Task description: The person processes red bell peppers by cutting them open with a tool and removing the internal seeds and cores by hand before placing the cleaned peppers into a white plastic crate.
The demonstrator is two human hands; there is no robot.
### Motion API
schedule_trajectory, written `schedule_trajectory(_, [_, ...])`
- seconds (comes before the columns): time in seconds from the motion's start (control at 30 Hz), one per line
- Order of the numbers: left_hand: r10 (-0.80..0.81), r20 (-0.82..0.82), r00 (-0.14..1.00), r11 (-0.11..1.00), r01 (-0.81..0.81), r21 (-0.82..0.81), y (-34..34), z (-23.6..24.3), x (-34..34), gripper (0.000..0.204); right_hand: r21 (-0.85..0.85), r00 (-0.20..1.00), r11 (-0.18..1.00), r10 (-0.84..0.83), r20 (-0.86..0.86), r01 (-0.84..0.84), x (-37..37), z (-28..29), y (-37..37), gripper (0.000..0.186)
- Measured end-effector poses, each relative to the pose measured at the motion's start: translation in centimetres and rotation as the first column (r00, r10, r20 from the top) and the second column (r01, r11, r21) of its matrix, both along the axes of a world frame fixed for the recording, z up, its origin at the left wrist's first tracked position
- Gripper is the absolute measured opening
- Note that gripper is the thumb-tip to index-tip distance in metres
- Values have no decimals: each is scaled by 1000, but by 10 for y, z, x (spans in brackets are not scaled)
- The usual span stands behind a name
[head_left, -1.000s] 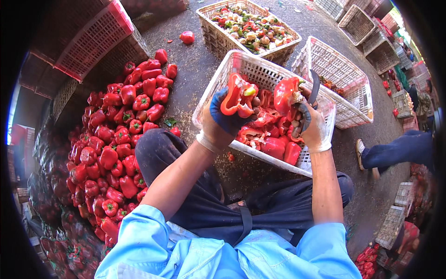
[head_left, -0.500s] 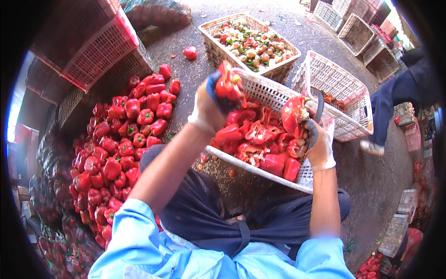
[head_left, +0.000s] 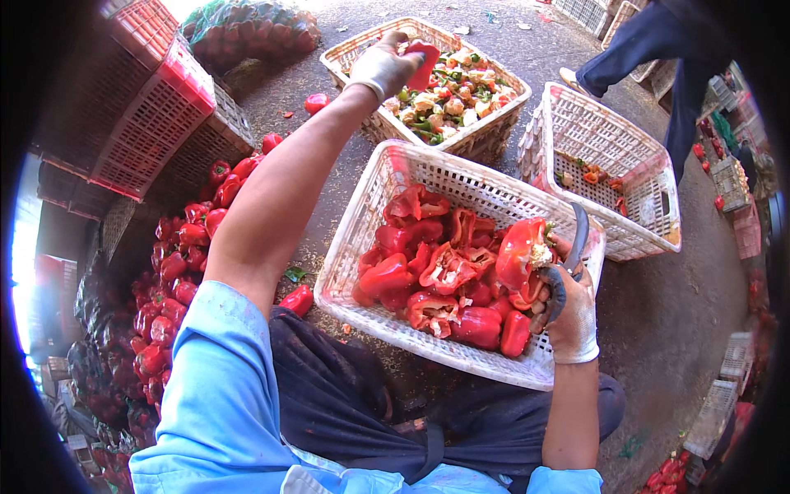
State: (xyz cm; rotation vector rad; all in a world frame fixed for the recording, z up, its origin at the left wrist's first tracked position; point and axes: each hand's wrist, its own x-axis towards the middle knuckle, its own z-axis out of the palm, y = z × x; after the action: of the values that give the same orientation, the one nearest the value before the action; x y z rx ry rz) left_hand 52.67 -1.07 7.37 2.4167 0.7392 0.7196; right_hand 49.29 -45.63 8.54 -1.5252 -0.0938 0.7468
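My left hand [head_left: 380, 67], in a pale glove, reaches over the far crate of pepper scraps [head_left: 527, 92]. It is closed on a red bell pepper piece [head_left: 424, 64]. My right hand [head_left: 569, 317], gloved with dark fingers, is at the right side of the nearer white crate [head_left: 346, 272]. It holds a cut red bell pepper [head_left: 520, 253], its pale seeds showing, and a dark curved blade [head_left: 582, 235] sticks up from the same hand. Cut red pepper pieces [head_left: 444, 267] fill the middle of this crate.
Whole red peppers [head_left: 169, 309] are heaped at my left, beside stacked crates [head_left: 156, 115]. One pepper [head_left: 298, 300] lies against the near crate. A third white crate [head_left: 609, 136] with a few scraps stands at right; a person's leg [head_left: 634, 53] is behind it. A filled net sack [head_left: 247, 34] lies far left.
My left hand has moved up and away to over the scrap crate, with red pepper in it. My right hand stays at the near crate. The person at right has stepped farther away.
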Motion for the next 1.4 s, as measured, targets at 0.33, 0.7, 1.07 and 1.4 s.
schedule_trajectory(0.33, [29,114,993,959,4,-282,62,-26,8,55,154,999,988,5,-48,2,0,11,-1,47])
schedule_trajectory(0.7, [-452,-393,801,891,387,-237,-90,8,-104,51,102,988,986,120,93,-129,0,8,-12,44])
schedule_trajectory(1.07, [-603,405,688,151,597,-788,-263,-39,-178,73,0,845,915,372,384,-403,-26,-4,1,40])
schedule_trajectory(1.4, [120,645,755,-607,570,-554,-292,-39,-200,41,166,927,972,97,363,-167,-42,-42,20,25])
